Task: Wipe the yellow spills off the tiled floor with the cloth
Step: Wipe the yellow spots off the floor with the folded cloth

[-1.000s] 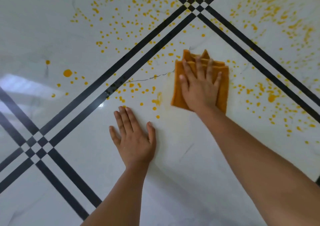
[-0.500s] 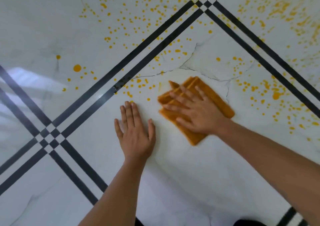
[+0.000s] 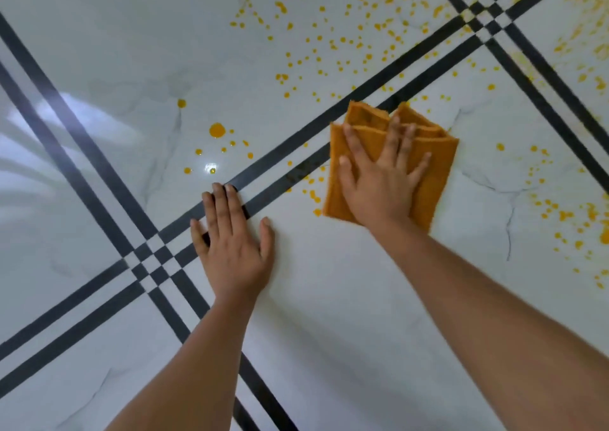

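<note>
A folded orange cloth (image 3: 435, 170) lies flat on the white tiled floor (image 3: 329, 298), its far edge over the black double stripe. My right hand (image 3: 379, 183) presses down on it with fingers spread. My left hand (image 3: 232, 242) rests flat on the floor to the cloth's left, fingertips on the stripe, holding nothing. Yellow spots (image 3: 342, 41) are scattered beyond the stripe. A large yellow drop (image 3: 217, 130) with smaller ones sits to the left. More yellow spots (image 3: 566, 213) lie on the right, and a few (image 3: 313, 193) sit just left of the cloth.
Black double stripes (image 3: 263, 170) cross the floor diagonally and meet in grid crossings (image 3: 155, 262) near my left hand and at the far right (image 3: 487, 11). Thin dark veins (image 3: 509, 219) run through the tile right of the cloth. Glare (image 3: 75, 117) lies at left.
My right hand has pushed the cloth away from me, up to the black stripe, and turned it. The spots between the hands are fewer. My left hand stays planted.
</note>
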Demonstrator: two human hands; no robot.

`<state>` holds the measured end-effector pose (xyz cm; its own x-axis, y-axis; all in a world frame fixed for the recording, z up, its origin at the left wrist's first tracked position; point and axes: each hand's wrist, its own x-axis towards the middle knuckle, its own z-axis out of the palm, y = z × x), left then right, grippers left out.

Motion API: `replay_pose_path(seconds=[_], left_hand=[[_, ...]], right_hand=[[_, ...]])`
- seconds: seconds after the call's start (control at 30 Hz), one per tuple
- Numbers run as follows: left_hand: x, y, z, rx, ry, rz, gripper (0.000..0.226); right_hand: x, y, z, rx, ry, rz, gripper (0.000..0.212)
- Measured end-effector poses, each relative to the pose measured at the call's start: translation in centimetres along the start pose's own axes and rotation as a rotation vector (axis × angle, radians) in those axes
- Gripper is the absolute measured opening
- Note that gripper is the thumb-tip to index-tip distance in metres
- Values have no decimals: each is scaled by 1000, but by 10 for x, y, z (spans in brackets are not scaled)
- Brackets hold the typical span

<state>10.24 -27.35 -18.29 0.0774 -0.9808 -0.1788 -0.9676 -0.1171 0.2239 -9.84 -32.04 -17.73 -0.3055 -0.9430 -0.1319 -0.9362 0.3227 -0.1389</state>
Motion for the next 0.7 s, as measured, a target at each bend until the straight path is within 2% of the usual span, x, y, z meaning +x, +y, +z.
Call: replay_pose_path(seconds=[0.03, 0.13, 0.17, 0.2, 0.23, 0.3, 0.33, 0.37, 0.4, 0.47, 0.5, 0.53, 0.57, 0.63, 0.67, 0.7], left_hand=[[1, -2, 0, -4, 2, -5, 70], [0, -2, 2, -6, 11, 2, 69], [0, -2, 2, -4, 10, 0, 69], [1, -2, 2, -1, 12, -8, 69], [1, -1, 2, 0, 15, -11, 68], [1, -1, 1, -7, 13, -18, 68], [0, -1, 1, -8, 13, -12, 68], [1, -1, 1, -8, 16, -12, 68], [1, -2, 1, -7, 18, -15, 68], [1, -1, 1, -6, 14, -6, 68], [1, -1, 2, -10, 13, -2, 68], [1, -2, 2, -11, 12, -4, 68], [1, -2, 1, -13, 10, -6, 68], [1, -2, 2, -19, 10, -6, 68], [0, -2, 2, -21, 9, -3, 68], [0, -2, 1, -22, 9, 1, 68]], right_hand=[[-6, -17, 3, -13, -9, -74, 52], [-25, -3, 9, -181, -92, -746, 54], [-14, 11, 6, -207, -100, -857, 54], [0, 17, 3, -218, -86, -827, 54], [14, 16, -1, -201, -45, -647, 54], [28, -9, -4, -75, -2, -156, 53], [23, -23, -1, -54, -10, -57, 53], [14, -37, 1, -62, -28, -115, 53], [2, -41, 6, -100, -52, -319, 53], [-7, -17, 5, -199, -121, -858, 53], [5, -1, 1, -234, -146, -984, 53], [17, 6, -2, -235, -132, -950, 53], [28, 6, -2, -212, -91, -763, 53], [30, -17, -1, -110, 21, -218, 54], [24, -32, 2, -90, 37, -104, 54], [15, -44, 3, -83, 20, -144, 55]])
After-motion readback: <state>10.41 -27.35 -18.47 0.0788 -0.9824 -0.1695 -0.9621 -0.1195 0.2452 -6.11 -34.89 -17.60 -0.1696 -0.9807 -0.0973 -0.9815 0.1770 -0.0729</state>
